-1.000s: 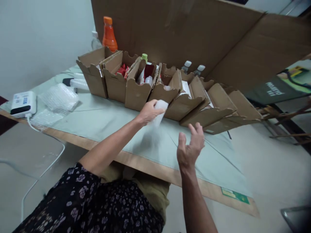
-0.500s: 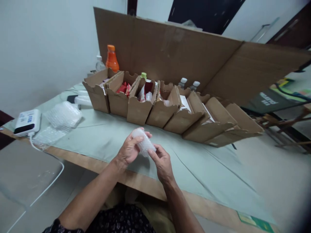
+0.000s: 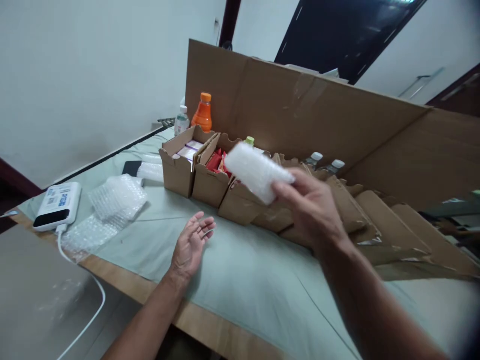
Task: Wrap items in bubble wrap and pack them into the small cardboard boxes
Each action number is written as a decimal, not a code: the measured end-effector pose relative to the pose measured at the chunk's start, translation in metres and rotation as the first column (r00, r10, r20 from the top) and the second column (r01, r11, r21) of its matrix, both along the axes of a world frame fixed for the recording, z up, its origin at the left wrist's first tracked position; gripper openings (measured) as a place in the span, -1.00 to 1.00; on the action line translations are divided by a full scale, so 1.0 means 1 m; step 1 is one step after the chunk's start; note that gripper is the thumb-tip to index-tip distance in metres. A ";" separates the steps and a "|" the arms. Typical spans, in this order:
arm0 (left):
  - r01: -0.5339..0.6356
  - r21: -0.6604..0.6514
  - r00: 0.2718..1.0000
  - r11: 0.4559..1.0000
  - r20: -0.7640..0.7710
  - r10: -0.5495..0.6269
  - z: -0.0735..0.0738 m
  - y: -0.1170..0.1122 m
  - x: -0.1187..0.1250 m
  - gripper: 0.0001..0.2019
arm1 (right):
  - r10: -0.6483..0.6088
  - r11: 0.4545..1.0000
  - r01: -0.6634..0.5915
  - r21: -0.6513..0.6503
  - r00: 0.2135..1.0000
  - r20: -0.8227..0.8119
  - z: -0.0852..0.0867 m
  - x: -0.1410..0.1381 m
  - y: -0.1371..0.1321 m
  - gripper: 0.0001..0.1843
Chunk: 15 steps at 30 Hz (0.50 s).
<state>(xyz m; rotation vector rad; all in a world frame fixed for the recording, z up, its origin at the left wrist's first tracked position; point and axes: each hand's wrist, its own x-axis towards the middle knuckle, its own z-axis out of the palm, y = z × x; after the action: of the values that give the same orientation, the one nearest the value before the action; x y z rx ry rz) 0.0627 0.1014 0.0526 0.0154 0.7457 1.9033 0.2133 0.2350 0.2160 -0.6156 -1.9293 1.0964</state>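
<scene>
My right hand point(image 3: 311, 202) grips one end of a bubble-wrapped packet point(image 3: 258, 171), a little blurred, raised in front of the row of cardboard boxes. What the wrap encloses cannot be made out. Behind the packet, part of the row is hidden. Palm up and fingers loosely apart, my left hand point(image 3: 191, 245) rests over the green cloth point(image 3: 240, 280) with nothing in it. The leftmost cardboard box point(image 3: 177, 175) holds white and purple packs point(image 3: 190, 150). Red packets point(image 3: 216, 161) show inside the box beside it point(image 3: 209, 187).
Bubble wrap sheets point(image 3: 118, 200) lie at the left, near a white power bank point(image 3: 59, 205) with a white cable point(image 3: 101, 287). A clear bottle point(image 3: 182, 121) and an orange bottle point(image 3: 203, 114) stand behind the boxes. A tall cardboard panel point(image 3: 285, 105) rises at the back.
My left hand has let go of the bubble-wrapped packet and opened. My right hand has lifted the packet up toward the boxes. The view has shifted left.
</scene>
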 end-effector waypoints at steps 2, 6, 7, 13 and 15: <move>0.022 -0.068 1.000 0.997 0.008 -0.021 -0.007 0.002 0.001 -0.55 | 0.054 0.993 -0.053 0.107 0.999 -0.007 0.033 -0.031 0.027 -0.66; 0.102 -0.097 0.994 0.990 0.042 -0.098 -0.015 0.001 0.010 -0.57 | 0.156 0.970 -0.160 0.182 0.987 0.040 0.059 -0.084 0.064 -0.63; 0.114 -0.098 0.992 0.989 0.057 -0.109 -0.016 0.001 0.011 -0.58 | 0.173 0.967 -0.185 0.173 0.982 0.079 0.060 -0.093 0.069 -0.65; 0.138 -0.121 0.984 0.983 0.130 -0.122 -0.021 0.002 0.010 -0.62 | 0.213 0.955 -0.269 0.127 0.915 0.343 0.058 -0.105 0.094 -0.82; 0.143 -0.125 0.983 0.982 0.135 -0.125 -0.023 0.002 0.011 -0.61 | 0.202 0.950 -0.289 0.121 0.860 0.469 0.066 -0.102 0.107 -0.88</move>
<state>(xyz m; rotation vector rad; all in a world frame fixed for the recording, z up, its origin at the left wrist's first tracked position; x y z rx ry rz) 0.0735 0.1033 0.0292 -0.1355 0.7656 1.7060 0.1116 0.3422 0.2821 -0.5623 -2.5447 0.9627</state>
